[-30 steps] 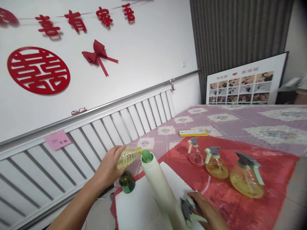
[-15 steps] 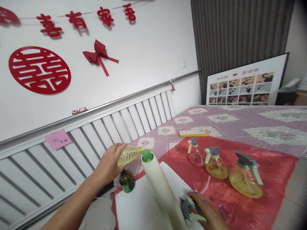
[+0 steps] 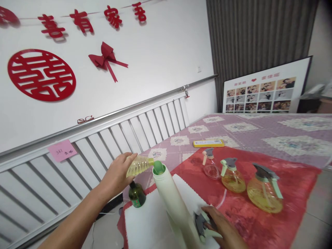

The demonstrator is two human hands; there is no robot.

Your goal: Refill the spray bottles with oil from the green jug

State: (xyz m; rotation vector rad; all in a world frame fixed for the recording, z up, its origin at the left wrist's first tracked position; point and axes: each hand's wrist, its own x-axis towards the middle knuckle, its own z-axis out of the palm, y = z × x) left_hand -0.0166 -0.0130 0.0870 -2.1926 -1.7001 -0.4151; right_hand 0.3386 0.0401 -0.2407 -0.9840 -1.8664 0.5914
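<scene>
My left hand [image 3: 117, 174] is wrapped round a clear ribbed plastic bottle [image 3: 138, 166] with yellowish liquid, tipped to the right. The bottle's mouth meets a green rounded piece [image 3: 158, 167], perhaps a funnel, set in the opening of a tall pale green container [image 3: 172, 200]. That container leans toward me, and its lower end leaves the view. Beside it, my right hand [image 3: 224, 226] is closed on a grey and pale green trigger spray head [image 3: 203, 224]; some of its fingers are hidden. Under my left hand stands a dark green bottle [image 3: 137, 195].
Three clear spray bottles stand on a red cloth [image 3: 293, 173]: a small one [image 3: 211, 169], a middle one [image 3: 233, 181] and a larger one [image 3: 264, 197]. A yellow-edged flat case [image 3: 209, 143] lies behind. White paper [image 3: 145, 224] is under the container. A white radiator [image 3: 116, 145] lines the left.
Both hands keep almost the same position. The liquid in the tipped bottle looks slightly lower. The whole view has shifted a little.
</scene>
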